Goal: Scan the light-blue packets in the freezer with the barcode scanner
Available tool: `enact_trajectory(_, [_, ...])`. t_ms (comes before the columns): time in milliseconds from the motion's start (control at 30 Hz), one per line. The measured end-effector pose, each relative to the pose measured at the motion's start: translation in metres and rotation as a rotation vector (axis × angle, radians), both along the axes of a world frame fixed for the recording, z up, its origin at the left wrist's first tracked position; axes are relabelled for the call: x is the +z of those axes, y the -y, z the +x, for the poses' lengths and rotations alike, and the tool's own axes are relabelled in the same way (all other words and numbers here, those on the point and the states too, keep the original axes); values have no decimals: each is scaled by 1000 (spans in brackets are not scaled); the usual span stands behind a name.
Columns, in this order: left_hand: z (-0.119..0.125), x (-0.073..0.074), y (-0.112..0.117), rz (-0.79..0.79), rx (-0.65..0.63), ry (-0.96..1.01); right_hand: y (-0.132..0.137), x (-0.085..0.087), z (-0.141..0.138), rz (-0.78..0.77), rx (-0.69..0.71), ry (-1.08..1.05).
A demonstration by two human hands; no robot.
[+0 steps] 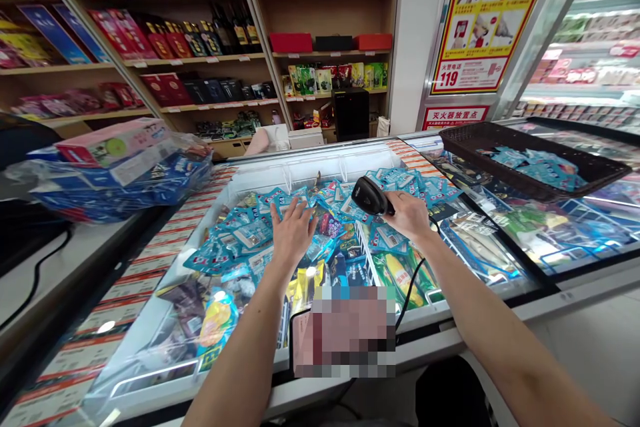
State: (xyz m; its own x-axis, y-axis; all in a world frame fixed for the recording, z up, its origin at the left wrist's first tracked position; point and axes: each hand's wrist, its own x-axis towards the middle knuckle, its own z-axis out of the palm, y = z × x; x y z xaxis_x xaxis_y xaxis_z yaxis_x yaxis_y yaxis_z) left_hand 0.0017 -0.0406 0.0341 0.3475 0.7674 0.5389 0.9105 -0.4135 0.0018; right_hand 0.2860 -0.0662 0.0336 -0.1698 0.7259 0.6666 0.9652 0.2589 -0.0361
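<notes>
I stand at an open chest freezer (320, 159) full of blue ice-cream packets (240, 235). My left hand (291, 232) lies flat on the packets with its fingers spread, holding nothing. In my right hand (410, 215), closed round the handle, is a black barcode scanner (371, 196) whose head points left over the packets. Its black cable (411, 287) drops toward the freezer's front edge. Yellow and green packets (397, 273) lie below my right wrist.
A black basket (530, 181) holding more blue packets rests on the freezer's glass lid at the right. A bagged stack of boxes (117, 167) sits on the counter at the left. Wooden shelves of boxed bottles (200, 33) stand behind. A blurred patch covers something at the front edge.
</notes>
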Motion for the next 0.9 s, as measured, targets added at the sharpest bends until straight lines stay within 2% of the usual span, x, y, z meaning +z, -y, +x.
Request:
enact_trajectory(200, [19,-3,2,-116,-192,24,0,1,0,-17,8,6])
enact_trajectory(300, [26,-5,-1,-183,-245,107,0,1,-1,-17,1,-2])
enact_trajectory(433, [31,-2,-6,-335,-284,247,-1,1,-2,-4,-18,-28])
enact_trajectory(633, [43,-1,-21,-431,-214,310,-2,-1,-3,-4,-11,-28])
enact_trajectory(800, [59,-8,-41,-432,2,348,-2,0,-3,-7,-7,-25])
enact_trajectory(900, [59,-6,-46,-488,16,453,-1,2,-4,-10,-1,-14])
